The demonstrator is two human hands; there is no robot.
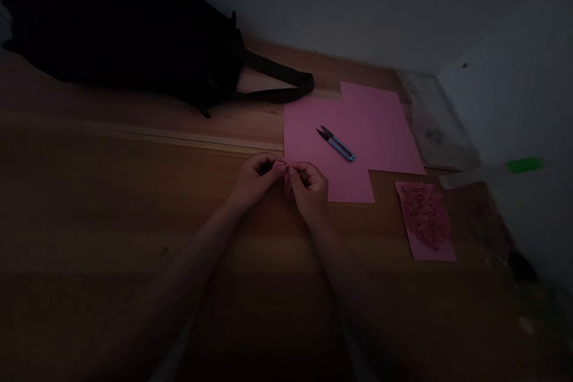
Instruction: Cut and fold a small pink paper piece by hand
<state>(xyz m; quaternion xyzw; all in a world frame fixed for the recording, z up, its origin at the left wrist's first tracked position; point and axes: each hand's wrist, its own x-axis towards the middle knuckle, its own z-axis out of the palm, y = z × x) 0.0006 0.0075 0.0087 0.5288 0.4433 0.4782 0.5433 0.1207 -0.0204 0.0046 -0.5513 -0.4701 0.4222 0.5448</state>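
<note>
Between my fingertips is a small pink piece [289, 186], pinched by both hands; its lower part hangs below the fingers, and its exact form is too dark to tell. My left hand [256, 179] holds its left side with thumb and fingers. Touching it from the right, my right hand [310, 190] pinches it as well. Pink sheets [380, 125] lie just beyond my right hand. On them rest small blue-handled thread snips [341, 148], their dark blades pointing up and left.
A black bag [125, 30] lies at the back left, its strap [282, 74] reaching toward the sheets. Pink shreds [425, 215] are heaped on a small pink sheet [432, 252] at the right. A clear plastic bag [436, 122] lies near the wall on the wooden table [111, 203].
</note>
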